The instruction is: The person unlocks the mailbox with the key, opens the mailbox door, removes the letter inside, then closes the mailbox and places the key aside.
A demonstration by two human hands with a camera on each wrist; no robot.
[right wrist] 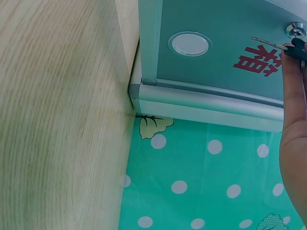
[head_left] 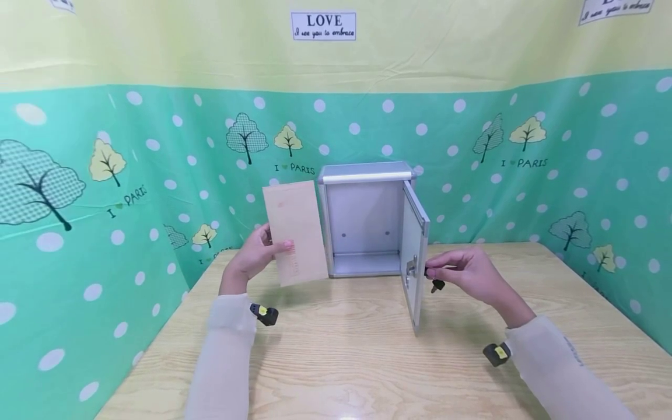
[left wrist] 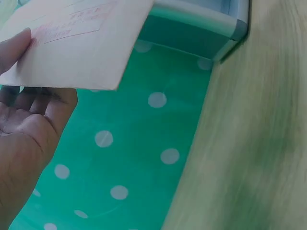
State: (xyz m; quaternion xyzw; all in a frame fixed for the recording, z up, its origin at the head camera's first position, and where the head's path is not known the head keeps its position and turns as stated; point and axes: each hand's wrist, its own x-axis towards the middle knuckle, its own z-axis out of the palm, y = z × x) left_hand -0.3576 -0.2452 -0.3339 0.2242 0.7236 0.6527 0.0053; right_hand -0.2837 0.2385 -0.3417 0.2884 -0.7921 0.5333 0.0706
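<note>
My left hand [head_left: 252,254] holds a pale tan envelope [head_left: 294,227] upright, the thumb on its front and the fingers behind it. Faint red print shows on the paper [left wrist: 72,52] in the left wrist view. Just right of the envelope stands a silver metal box [head_left: 364,172], its hinged door [head_left: 416,256] swung out toward me. My right hand [head_left: 469,274] pinches a black-headed key at the lock on the door's outer face. A second key [head_left: 437,286] dangles below; in the right wrist view its blade [right wrist: 268,43] points sideways near the round lock [right wrist: 296,30].
The box stands toward the back of a light wood table [head_left: 336,361]. Behind and on both sides hangs a green and yellow curtain [head_left: 357,128] with dots and trees. The door's outer face carries a red character [right wrist: 259,60] and a pale round spot [right wrist: 190,44].
</note>
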